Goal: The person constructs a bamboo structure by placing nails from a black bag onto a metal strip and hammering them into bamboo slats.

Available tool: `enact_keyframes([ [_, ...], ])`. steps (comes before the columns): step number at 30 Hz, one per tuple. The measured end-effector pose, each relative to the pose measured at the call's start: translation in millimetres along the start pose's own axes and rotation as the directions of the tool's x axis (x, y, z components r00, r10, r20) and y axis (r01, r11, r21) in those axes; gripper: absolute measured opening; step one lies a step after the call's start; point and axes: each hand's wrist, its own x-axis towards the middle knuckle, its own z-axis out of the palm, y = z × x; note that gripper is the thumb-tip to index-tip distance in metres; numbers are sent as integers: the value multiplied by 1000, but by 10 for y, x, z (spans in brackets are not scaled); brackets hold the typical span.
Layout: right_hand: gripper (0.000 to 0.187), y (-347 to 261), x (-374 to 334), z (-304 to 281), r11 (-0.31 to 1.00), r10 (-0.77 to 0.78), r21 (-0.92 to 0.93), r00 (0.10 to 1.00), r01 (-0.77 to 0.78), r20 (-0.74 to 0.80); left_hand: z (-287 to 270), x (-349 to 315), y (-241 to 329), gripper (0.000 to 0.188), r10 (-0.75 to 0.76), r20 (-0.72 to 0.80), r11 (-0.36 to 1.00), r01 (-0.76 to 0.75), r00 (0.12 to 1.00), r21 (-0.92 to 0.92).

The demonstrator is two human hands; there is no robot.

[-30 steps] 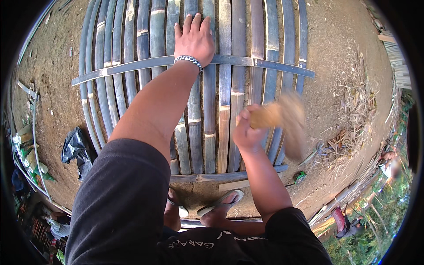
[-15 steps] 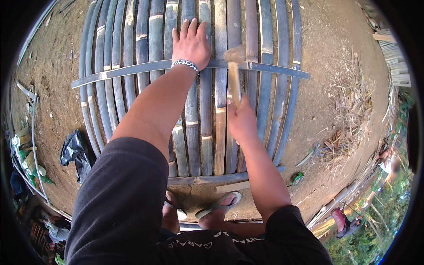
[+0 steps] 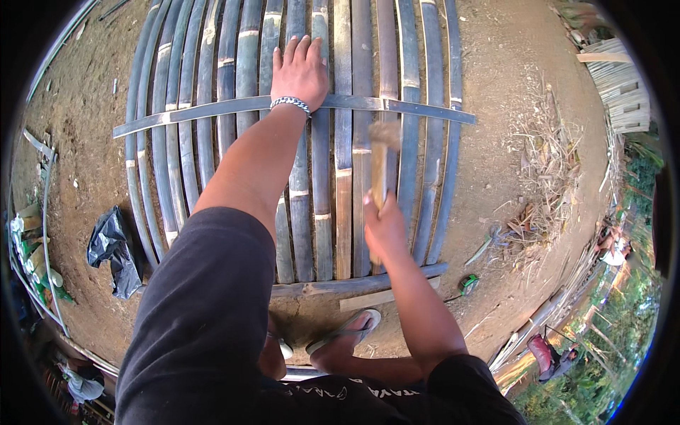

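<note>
My left hand [image 3: 301, 72] lies palm down with fingers stretched over the split bamboo slats [image 3: 343, 152], and its wrist, in a chain bracelet, is over the thin bamboo crosspiece [image 3: 212, 110]. My right hand [image 3: 388, 228] is wrapped round the wooden handle of a hammer [image 3: 380, 170]. The hammer's head is blurred by motion and shows on the near side of the crosspiece, right of my left hand. Several slats run side by side away from me, with narrow gaps between them. Whether the hammer touches a slat, I cannot tell.
A bamboo end bar [image 3: 312, 289] and a short pale strip [image 3: 389, 294] lie by my sandalled feet. On the bare soil are a black plastic bag [image 3: 117, 249] at left, and a green tape measure [image 3: 468, 285] and dry plant scraps [image 3: 549, 163] at right.
My right hand has drawn the hammer back toward me, from over the crosspiece to its near side. My left hand stays on the slats. The whole view has shifted slightly.
</note>
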Motion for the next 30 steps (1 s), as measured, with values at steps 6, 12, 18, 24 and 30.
enact_keyframes([
  [6, 47, 515, -903, 387, 998, -67, 18, 995, 66, 72, -203, 0, -80, 45, -38, -120, 961, 3, 992, -277],
  [12, 44, 867, -1291, 601, 989, -147, -5, 971, 151, 187, -1206, -897, -752, 38, 148, 21, 916, -129, 989, -380],
  [18, 42, 965, -1400, 568, 954, -193, -153, 920, 257, 342, -2670, -2780, -1380, 19, -100, 402, 897, 257, 910, -359],
  [24, 35, 1193, -1249, 613, 984, -72, -123, 927, 126, 367, -3007, -3805, -2341, 14, -771, -302, 627, 752, 561, -204],
  [30, 22, 888, -1210, 631, 993, 29, 91, 918, -71, 395, -3168, -3814, -3529, 24, -880, -58, 466, 880, 472, 92],
])
